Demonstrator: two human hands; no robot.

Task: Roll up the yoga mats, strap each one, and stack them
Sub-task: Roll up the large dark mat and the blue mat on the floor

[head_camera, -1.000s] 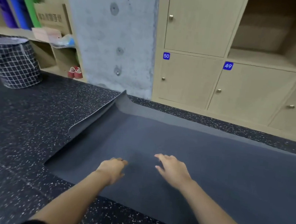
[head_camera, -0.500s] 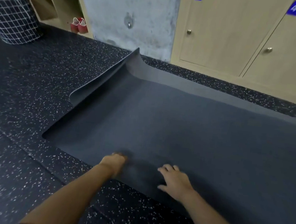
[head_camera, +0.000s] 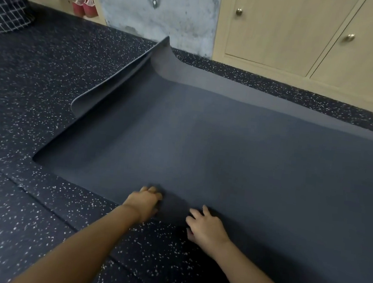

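Plainly, on the head view I saw the dark grey yoga mat (head_camera: 225,149) lying unrolled on the speckled floor (head_camera: 39,77), its left end curled up. The left hand (head_camera: 144,202) sat at the mat's near edge, fingers curled down onto it; whether they gripped it I could not tell. The right hand (head_camera: 206,229) lay near it on the same edge, fingers spread, fairly straight. Red shoes (head_camera: 84,6) stood well beyond the mat's curled end.
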